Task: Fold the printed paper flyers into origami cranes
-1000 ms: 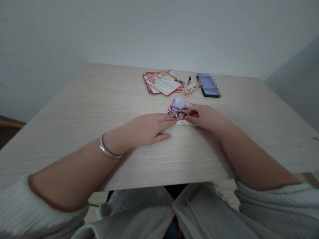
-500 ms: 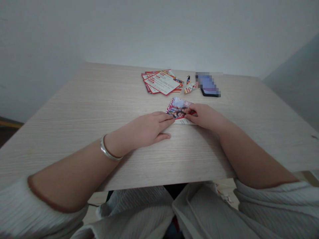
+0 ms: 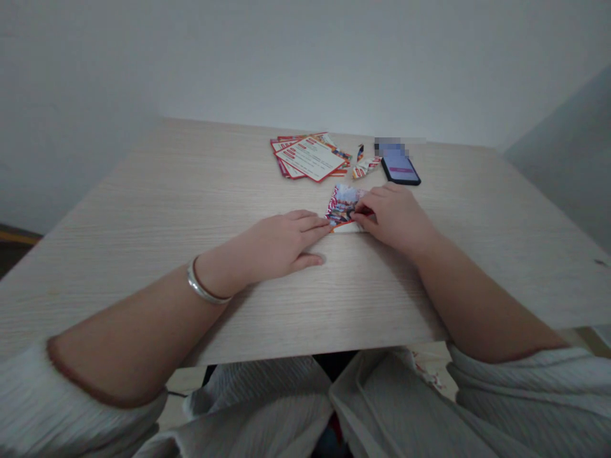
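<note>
A colourful printed paper leaflet (image 3: 342, 201), picture side up with a white strip along its near edge, lies on the table between my hands. My left hand (image 3: 281, 245), with a silver bangle at the wrist, rests flat with its fingers stretched out. Its fingertips touch the leaflet's near left corner. My right hand (image 3: 394, 216) has thumb and forefinger pinched together on the leaflet and covers its right part. What the other right fingers do underneath is hidden.
Behind the leaflet is a fanned pile of printed cards (image 3: 310, 158). Crumpled or folded paper (image 3: 365, 168) and a small dark paper piece (image 3: 360, 152) lie to its right, beside a black-edged phone (image 3: 401, 170). The pale wooden table (image 3: 191, 178) meets a wall at the back.
The leaflet's visible left edge has shifted slightly right, and less of its picture and near white strip shows. My right hand has moved slightly up; my left hand has drifted a little left.
</note>
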The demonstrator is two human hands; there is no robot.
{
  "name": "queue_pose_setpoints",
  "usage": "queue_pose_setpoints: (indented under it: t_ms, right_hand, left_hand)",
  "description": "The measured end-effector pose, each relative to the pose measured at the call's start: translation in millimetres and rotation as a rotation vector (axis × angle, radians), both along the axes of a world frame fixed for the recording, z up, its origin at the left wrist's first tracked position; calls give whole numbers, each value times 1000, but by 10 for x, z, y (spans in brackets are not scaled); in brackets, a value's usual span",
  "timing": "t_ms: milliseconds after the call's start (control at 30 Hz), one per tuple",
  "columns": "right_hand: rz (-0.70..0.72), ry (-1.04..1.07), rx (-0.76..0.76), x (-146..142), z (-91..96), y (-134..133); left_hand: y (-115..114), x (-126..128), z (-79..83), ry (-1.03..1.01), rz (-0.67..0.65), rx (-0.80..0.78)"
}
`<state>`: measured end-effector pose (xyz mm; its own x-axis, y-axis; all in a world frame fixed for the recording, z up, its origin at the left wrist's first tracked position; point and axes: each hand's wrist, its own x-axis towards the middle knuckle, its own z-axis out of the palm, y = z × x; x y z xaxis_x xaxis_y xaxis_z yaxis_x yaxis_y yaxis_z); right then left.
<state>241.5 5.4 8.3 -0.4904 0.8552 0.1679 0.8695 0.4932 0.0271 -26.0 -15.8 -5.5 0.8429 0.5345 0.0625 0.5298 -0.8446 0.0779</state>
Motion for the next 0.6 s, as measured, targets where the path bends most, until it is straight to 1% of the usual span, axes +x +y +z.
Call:
queue_pose_setpoints:
  t_ms: [67,133,333,600]
  right_hand:
    - [55,-3,-2,-92,-9,-43]
    - [72,2,-31,-161,-35,-65]
    - [16,85,-114,-170,-96,-29]
    - [-46,88,-151,-202,-65,-12]
  left_hand:
    - [4,7,-14,-8,-5,12]
    - [6,3,-20,-5,-5,17]
    - [11,-36,21,-2,-10,-5]
    - [-3,-36,112,-7,11,-51]
